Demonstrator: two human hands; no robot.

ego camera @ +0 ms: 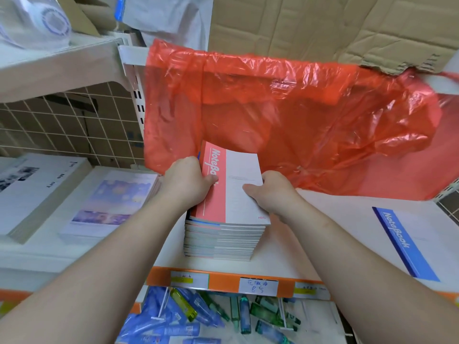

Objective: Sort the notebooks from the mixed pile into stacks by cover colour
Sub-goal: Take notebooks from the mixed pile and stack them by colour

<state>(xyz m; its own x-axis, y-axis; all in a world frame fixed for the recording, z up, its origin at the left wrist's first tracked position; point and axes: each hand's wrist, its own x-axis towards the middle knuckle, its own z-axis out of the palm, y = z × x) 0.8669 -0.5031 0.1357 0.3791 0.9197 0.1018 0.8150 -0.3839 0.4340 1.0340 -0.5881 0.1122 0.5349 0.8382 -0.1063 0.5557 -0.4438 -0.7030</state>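
Observation:
A tall mixed pile of notebooks (223, 240) stands on the white shelf (323, 244). On top lies a notebook with a red spine band and grey cover (236, 192), printed "NoteBook". My left hand (188, 181) grips its left edge, thumb on the red band. My right hand (272, 192) holds its right edge, thumb on the grey cover. A blue-banded notebook (407, 244) lies alone on the shelf at the right.
A red plastic bag (285, 115) hangs over the shelf just behind the pile. Stacks of other books (109, 202) sit to the left. Price labels (258, 286) line the orange shelf edge, with pens (198, 311) on the shelf below. Cardboard (323, 26) covers the back.

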